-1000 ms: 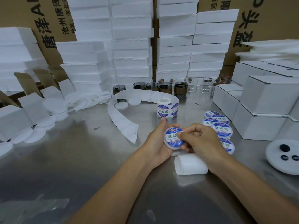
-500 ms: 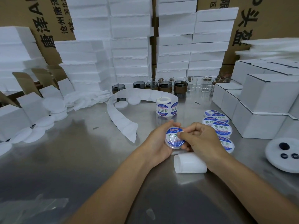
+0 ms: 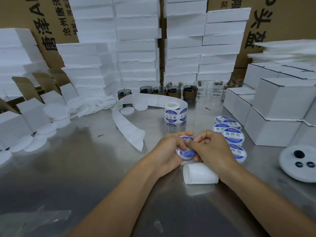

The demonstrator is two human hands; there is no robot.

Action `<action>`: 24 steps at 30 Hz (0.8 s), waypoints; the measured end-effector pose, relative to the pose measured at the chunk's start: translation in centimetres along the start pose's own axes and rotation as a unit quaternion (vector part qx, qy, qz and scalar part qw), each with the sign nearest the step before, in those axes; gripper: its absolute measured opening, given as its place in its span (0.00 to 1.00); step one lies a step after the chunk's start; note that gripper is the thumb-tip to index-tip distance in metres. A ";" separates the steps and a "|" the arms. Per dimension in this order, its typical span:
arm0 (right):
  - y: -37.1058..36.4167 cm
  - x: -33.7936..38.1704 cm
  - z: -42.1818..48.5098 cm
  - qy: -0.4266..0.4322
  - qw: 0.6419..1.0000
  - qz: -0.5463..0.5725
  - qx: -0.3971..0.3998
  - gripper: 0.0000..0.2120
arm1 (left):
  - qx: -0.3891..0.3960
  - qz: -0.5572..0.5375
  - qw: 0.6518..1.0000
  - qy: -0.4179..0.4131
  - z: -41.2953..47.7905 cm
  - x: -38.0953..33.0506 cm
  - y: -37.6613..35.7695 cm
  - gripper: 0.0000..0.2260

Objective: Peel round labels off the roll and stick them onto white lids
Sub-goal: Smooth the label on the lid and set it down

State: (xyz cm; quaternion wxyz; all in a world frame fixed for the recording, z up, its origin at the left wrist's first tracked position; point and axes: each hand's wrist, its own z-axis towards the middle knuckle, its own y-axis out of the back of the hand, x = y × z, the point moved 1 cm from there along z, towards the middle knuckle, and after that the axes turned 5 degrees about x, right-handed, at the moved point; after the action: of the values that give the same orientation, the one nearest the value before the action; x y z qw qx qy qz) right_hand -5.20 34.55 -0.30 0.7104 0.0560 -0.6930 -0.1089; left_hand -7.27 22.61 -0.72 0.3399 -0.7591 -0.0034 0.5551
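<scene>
At the far left of the shiny metal desk [image 3: 77,177] lies a heap of plain white lids [image 3: 51,127] with no labels on them yet. Next to them a long empty paper strip [image 3: 126,124] curls across the desk; its stickers are gone. The strip leads to the label roll [image 3: 175,113], which stands upright, well apart from the hands, with blue round labels on its outside. In the middle, close to the person, the left hand [image 3: 168,151] has its fingers curled round the edge of one lid [image 3: 185,152] and holds it up off the desk. A blue label [image 3: 187,151] is already on top of it. The right hand [image 3: 212,147] is curled too, pinching the same lid and pushing down on the label. So I think the step now is rubbing the label flat so it sticks well. Just under the right wrist lies a white tube [image 3: 200,174] on its side; I cannot tell what it is. To the right sits a row of finished lids [image 3: 233,135] with blue labels, overlapping each other. Further right are white boxes [image 3: 280,106]. The next move is probably to put this lid down with the finished lids, then pick up a plain one and peel a new label from the roll.
</scene>
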 end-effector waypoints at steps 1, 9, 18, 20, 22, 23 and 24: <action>0.0 0.0 0.0 0.004 1.000 -0.012 -0.005 0.10 | 0.002 -0.002 1.000 0.001 0.0 0.0 0.0 0.21; 0.0 0.0 -0.1 0.037 0.993 -0.104 -0.026 0.05 | 0.025 0.034 0.999 -0.003 -0.1 0.1 0.0 0.19; 0.3 -0.4 -0.1 0.109 0.964 -0.235 -0.055 0.09 | 0.008 -0.037 0.999 -0.015 -0.1 0.1 0.0 0.15; 0.5 -0.3 0.1 0.072 0.980 -0.176 -0.056 0.11 | 0.000 -0.058 0.998 -0.011 -0.1 0.1 0.0 0.11; 0.6 -0.2 0.3 0.024 0.994 -0.107 -0.030 0.11 | -0.010 -0.070 0.997 -0.007 -0.1 0.1 0.1 0.10; 0.8 -0.1 0.4 0.007 0.997 -0.078 -0.012 0.10 | -0.014 -0.079 0.997 -0.008 -0.1 0.0 0.2 0.09; 0.9 0.0 0.4 -0.005 0.999 -0.054 0.007 0.10 | -0.015 -0.089 0.996 -0.011 -0.1 0.0 0.3 0.10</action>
State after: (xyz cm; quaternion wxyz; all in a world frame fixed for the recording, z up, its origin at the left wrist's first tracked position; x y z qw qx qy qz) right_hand -5.56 35.44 -0.09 0.7000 0.0972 -0.6930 -0.1426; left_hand -7.33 22.37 -0.87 0.3766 -0.7547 -0.0826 0.5308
